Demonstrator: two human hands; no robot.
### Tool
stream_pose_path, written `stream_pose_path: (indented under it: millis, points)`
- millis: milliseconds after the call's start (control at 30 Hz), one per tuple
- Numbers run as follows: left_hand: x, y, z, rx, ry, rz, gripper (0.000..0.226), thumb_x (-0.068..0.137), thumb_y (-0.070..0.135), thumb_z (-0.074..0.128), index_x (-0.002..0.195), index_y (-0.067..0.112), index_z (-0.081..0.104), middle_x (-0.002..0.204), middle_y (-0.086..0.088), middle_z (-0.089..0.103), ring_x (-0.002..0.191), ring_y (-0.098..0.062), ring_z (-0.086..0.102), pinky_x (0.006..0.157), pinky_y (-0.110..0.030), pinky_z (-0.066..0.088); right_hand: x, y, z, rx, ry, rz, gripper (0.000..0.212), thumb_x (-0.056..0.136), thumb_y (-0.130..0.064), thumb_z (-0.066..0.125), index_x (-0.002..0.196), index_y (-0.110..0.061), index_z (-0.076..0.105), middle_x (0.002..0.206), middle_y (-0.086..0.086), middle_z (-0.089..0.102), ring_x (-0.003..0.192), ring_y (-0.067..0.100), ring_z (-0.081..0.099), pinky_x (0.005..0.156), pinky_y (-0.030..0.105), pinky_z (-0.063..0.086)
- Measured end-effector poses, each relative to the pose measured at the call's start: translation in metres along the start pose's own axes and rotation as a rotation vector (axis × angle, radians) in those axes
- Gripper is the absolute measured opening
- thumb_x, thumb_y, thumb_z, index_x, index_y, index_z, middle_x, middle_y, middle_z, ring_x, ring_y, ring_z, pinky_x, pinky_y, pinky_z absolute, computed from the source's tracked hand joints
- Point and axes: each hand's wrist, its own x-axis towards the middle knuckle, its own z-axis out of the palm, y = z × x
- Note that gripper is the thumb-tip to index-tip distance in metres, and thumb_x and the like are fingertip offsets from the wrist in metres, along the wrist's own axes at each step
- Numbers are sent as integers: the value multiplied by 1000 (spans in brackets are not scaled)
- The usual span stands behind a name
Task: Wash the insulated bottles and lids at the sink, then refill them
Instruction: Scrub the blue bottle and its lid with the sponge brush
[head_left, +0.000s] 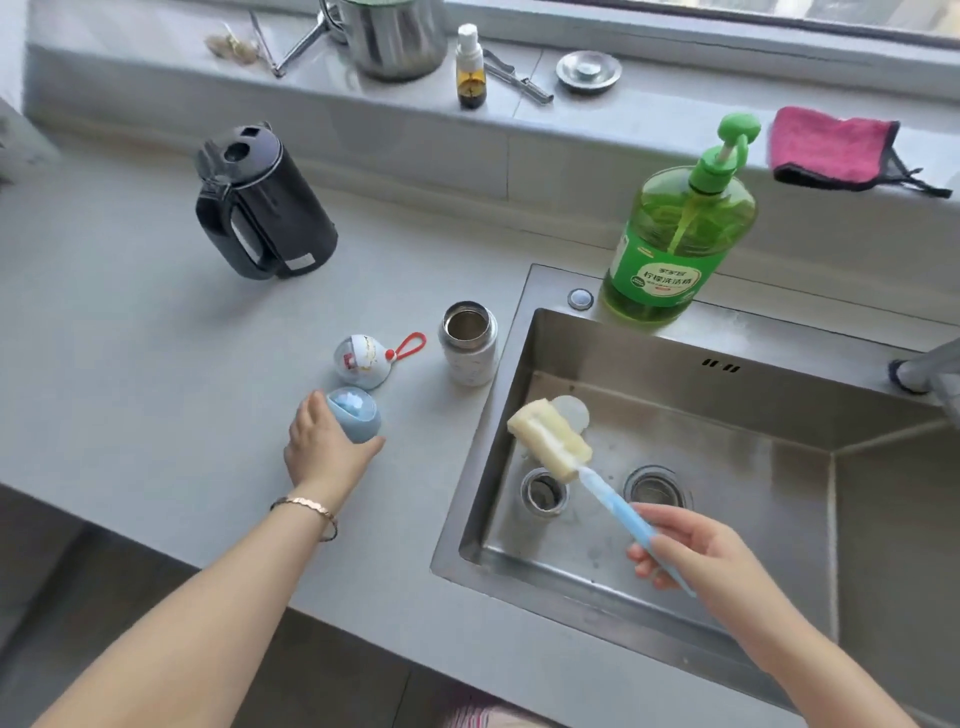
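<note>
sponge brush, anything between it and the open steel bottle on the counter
Nothing visible. The sponge brush in the right hand hangs over the sink; the open steel bottle stands just past its rim.

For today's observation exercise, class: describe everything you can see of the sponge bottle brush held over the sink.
The bottle brush has a pale yellow, blocky sponge head on a slim light-blue handle that looks plastic. The right hand grips the handle's lower end. The brush slants, head up and leftward, over the steel sink, near the left drain. Only the hand appears to touch it. Whether the sponge is wet cannot be told.
</note>
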Motion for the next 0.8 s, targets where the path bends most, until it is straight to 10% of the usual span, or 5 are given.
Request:
stream_pose_path:
  millis: [333, 600, 800]
  points:
    - [-13, -3, 5, -203, -42, 75, 70, 64, 26, 80, 122, 13, 44, 119, -3, 44, 104, -24, 52, 82, -30, 43, -9, 11, 23, -102, 28, 42, 41, 84, 17, 34, 97, -12, 61, 69, 8, 61, 45, 7, 47, 51, 19, 39]
    - [-129, 73, -10, -780, -523, 35, 68, 44, 34, 80, 105, 19, 55, 96, -1, 62, 79, -12, 59, 62, -13, 48, -48, 25, -18, -283, 139, -105, 13, 91, -25, 50, 99, -34, 54, 56, -13, 48, 48, 2, 36, 57, 22, 30]
    - [-182, 124, 5, -1035, -797, -158, 57, 52, 33, 80, 102, 11, 64, 97, -11, 65, 86, -20, 64, 81, -37, 54, -88, 30, -46, -299, 160, -221, 26, 92, -5, 48, 104, -27, 54, 67, -8, 63, 48, 4, 42, 51, 13, 35]
